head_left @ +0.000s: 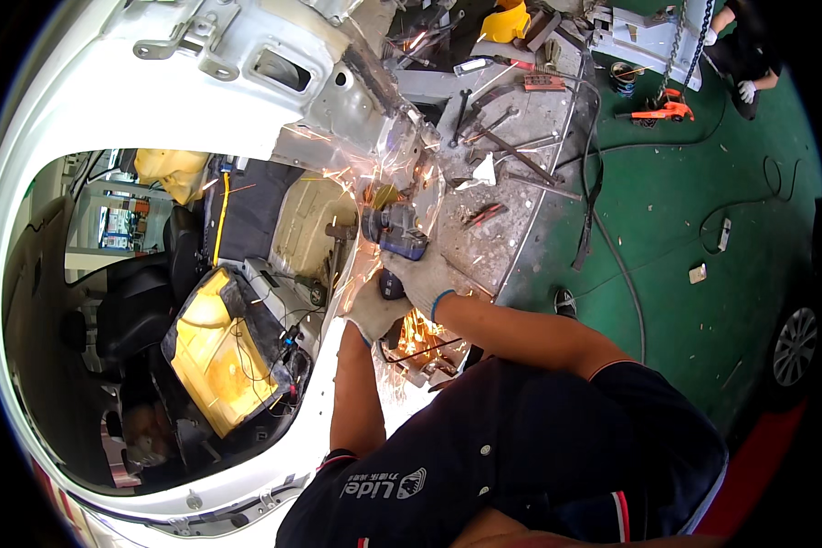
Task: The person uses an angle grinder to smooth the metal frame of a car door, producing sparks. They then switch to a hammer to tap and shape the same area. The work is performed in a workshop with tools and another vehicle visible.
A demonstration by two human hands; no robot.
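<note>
Both my hands, in off-white work gloves, are closed on a dark angle grinder point(402, 232) at the cut edge of a white car body point(201, 100). My left hand point(373, 310) grips it low, by its dark rear end. My right hand point(422, 278) wraps its middle from the right, partly hiding it. Orange sparks point(418, 336) pour down below the hands, and more streaks fly across the metal above the tool. The grinder's disc is hard to make out among the glare. Torn, bare sheet metal point(402, 151) lies just beyond the grinder.
Wrenches, pliers point(484, 215) and rods lie on a grey platform point(511, 242) to the right. Cables point(623, 274) cross the green floor. Far right, another person point(744, 55) works near a chain and an orange tool point(664, 108). A yellow-padded seat part point(219, 356) sits inside the car.
</note>
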